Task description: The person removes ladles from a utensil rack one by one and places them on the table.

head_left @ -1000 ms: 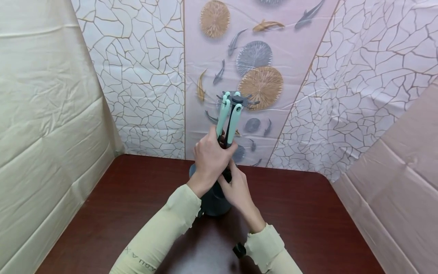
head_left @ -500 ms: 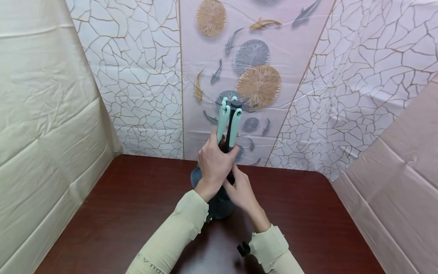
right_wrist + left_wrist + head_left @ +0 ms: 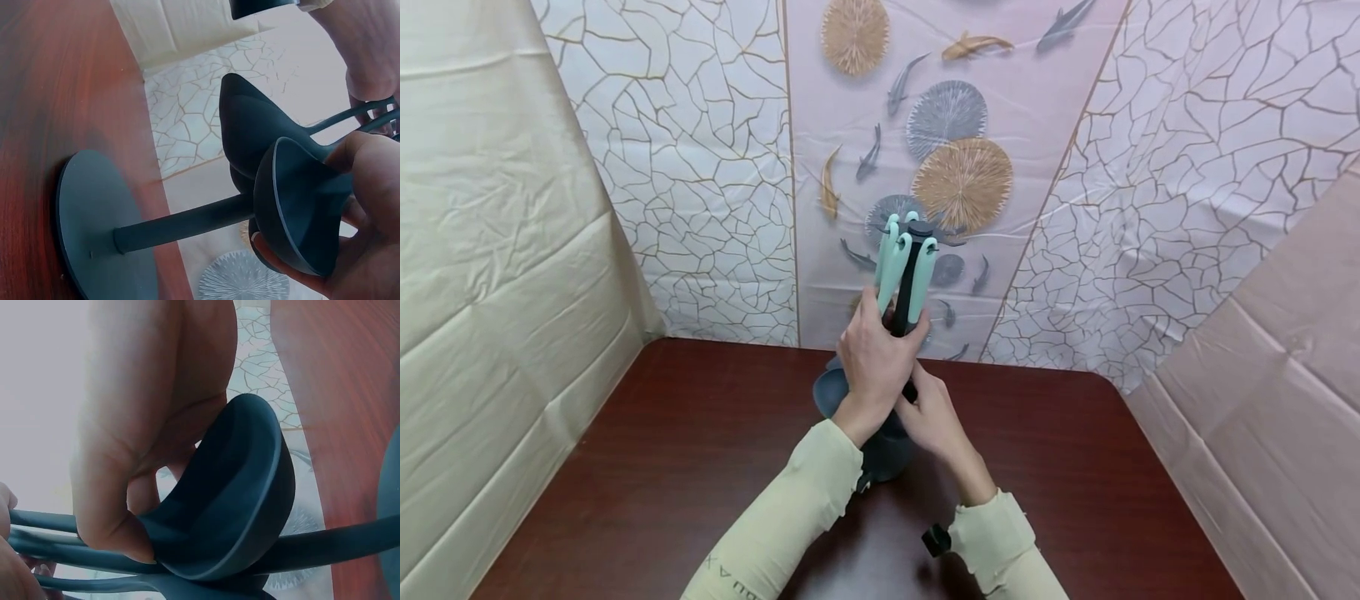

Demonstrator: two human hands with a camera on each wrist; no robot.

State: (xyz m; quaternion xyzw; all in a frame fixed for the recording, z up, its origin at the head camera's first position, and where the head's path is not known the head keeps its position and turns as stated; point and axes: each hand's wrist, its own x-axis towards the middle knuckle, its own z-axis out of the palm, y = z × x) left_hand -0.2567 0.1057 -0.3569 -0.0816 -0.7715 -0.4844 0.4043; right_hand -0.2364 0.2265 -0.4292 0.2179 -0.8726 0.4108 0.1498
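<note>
A dark utensil stand with a round base [image 3: 94, 219] and upright pole [image 3: 187, 222] carries several kitchen utensils with mint-green handles [image 3: 891, 271] at its top. My left hand [image 3: 876, 358] wraps around the bundled utensils just below the mint handles. Lower down, my right hand [image 3: 932, 412] grips a dark ladle [image 3: 306, 206], its thumb near the neck and fingers behind the bowl. That bowl also fills the middle of the left wrist view, open side outward. Other utensil heads [image 3: 256, 119] hang beside it around the pole. Both wrists hide part of the stand in the head view.
The stand is on a dark reddish-brown table [image 3: 700, 433]. A patterned cloth [image 3: 715, 167] hangs behind the table, with plain cream cloth [image 3: 512, 292] at the left and pinkish cloth [image 3: 1262, 367] at the right. A small black wrist camera [image 3: 936, 540] sits by the right cuff.
Both hands have shifted slightly right against the backdrop. The mint handles look turned and stand a little lower, and more of a dark utensil head shows left of my left hand.
</note>
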